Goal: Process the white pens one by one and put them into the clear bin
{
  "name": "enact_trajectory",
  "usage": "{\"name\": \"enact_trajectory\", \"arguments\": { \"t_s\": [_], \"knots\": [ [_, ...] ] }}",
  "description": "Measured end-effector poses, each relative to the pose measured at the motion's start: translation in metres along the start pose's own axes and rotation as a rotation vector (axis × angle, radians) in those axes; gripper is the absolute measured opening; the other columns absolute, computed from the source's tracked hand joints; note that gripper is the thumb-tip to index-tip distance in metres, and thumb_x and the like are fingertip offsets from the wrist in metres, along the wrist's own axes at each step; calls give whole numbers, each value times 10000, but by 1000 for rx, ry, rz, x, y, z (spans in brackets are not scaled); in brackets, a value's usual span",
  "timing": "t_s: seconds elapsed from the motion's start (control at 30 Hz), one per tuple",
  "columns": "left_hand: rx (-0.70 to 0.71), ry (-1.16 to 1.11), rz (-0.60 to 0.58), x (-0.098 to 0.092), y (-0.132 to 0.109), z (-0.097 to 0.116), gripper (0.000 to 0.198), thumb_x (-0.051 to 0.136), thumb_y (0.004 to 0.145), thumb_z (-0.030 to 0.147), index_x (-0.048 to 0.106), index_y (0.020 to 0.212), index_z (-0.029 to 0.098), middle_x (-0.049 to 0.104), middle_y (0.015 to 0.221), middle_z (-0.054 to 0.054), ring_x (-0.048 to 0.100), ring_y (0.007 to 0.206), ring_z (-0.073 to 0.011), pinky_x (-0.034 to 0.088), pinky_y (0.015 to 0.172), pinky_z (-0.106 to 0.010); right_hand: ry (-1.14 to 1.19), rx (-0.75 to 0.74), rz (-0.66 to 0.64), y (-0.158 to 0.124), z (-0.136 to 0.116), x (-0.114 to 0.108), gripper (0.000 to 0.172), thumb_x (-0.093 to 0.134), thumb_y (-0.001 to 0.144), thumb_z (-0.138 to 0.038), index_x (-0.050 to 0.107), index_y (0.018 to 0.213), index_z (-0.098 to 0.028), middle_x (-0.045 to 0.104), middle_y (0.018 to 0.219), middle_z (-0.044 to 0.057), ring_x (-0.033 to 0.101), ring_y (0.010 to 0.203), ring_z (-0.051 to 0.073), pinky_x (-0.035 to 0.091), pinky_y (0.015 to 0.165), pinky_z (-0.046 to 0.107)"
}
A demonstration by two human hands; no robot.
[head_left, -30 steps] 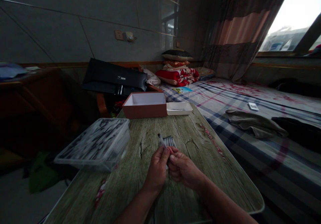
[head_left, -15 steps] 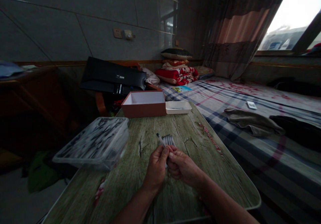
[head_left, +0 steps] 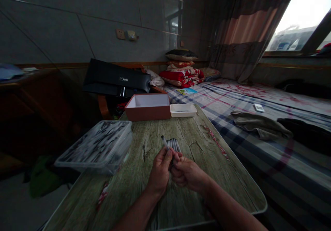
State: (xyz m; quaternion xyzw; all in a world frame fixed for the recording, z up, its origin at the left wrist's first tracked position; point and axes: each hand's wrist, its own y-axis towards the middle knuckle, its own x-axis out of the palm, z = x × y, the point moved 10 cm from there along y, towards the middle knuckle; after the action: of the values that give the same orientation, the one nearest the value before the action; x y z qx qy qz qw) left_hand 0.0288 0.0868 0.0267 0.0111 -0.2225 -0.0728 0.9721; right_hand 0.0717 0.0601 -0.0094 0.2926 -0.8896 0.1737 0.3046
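A slim pen [head_left: 164, 142] with a dark tip and pale, translucent barrel points up and away from between my hands. My left hand [head_left: 160, 169] is closed, pinching the barrel between thumb and forefinger. My right hand [head_left: 187, 172] is wrapped closed around the pen's lower part, its fingers touching my left fingertips; that end of the pen is hidden. Just beyond the hands, several similar pens [head_left: 174, 144] lie side by side in a row on the wood-patterned table [head_left: 139, 189]. My hands cover their near ends.
A clear plastic bin [head_left: 95, 148] full of pens stands at the table's left edge. At the far edge sit an open brown box [head_left: 148, 112] and a shallow white tray [head_left: 183, 111] with something thin inside. A bed [head_left: 219, 103] borders the right side.
My hands have shifted very slightly, and the held pen stands a little more upright. The right hand has turned a little. The row of pens has not moved.
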Motion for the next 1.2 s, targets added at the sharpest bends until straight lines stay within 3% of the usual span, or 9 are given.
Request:
{"name": "enact_trajectory", "arguments": {
  "t_s": [0.13,0.27,0.4,0.5,0.6,0.77,0.9,1.2],
  "knots": [
    [-23,1,-2,-2,1,-1,234,593,826,398,617,770,172,693,760,-35,655,841,-184,480,816,-301,-42,-13,40,-1,3,1,454,606,770,-574,322,690,-229,271,444,-129,146,340,33,93,355,175],
    [-37,-69,16,-10,7,1,218,608,815,391,628,773,178,694,837,-26,638,811,-157,478,755,-264,-120,21,15,-7,1,1,394,573,795,-588,439,903,-234,357,480,-120,179,353,41,110,366,170],
    [-114,-97,88,-28,10,3,223,683,744,381,634,761,164,623,739,15,561,616,-87,440,587,-192,-306,-60,187,-11,-20,-25,374,614,786,-530,518,874,-179,420,555,-72,265,408,45,122,363,184],
    [-242,-82,-25,-23,8,-5,253,687,747,328,630,952,192,527,638,55,463,498,-50,371,491,-158,-331,-206,376,-14,-42,-49,419,559,799,-584,494,744,-174,368,534,-76,249,419,48,152,373,187],
    [-308,-66,-194,-9,1,-12,404,654,771,255,532,1155,244,503,628,65,410,467,-45,307,448,-143,-317,-261,449,-13,-50,-61,463,537,791,-626,452,680,-185,327,488,-89,229,398,47,157,376,189],
    [-386,-21,-380,4,-8,-25,339,629,765,237,525,1086,202,441,557,77,307,423,-39,226,410,-150,-360,-258,470,-10,-48,-67,534,534,757,-681,406,583,-193,301,451,-89,219,376,43,145,369,204],
    [-401,35,-456,7,-11,-32,339,635,770,283,520,1073,187,442,515,78,293,400,-42,197,401,-166,-405,-217,431,-8,-44,-64,532,580,721,-678,409,576,-195,303,444,-92,205,369,37,133,364,213],
    [-514,-80,-404,1,-12,-36,345,654,779,331,530,1076,207,456,472,84,247,337,-28,158,344,-142,-366,-194,364,-7,-40,-56,464,607,765,-585,443,594,-187,312,457,-92,204,371,36,112,363,215]
  ]
}}
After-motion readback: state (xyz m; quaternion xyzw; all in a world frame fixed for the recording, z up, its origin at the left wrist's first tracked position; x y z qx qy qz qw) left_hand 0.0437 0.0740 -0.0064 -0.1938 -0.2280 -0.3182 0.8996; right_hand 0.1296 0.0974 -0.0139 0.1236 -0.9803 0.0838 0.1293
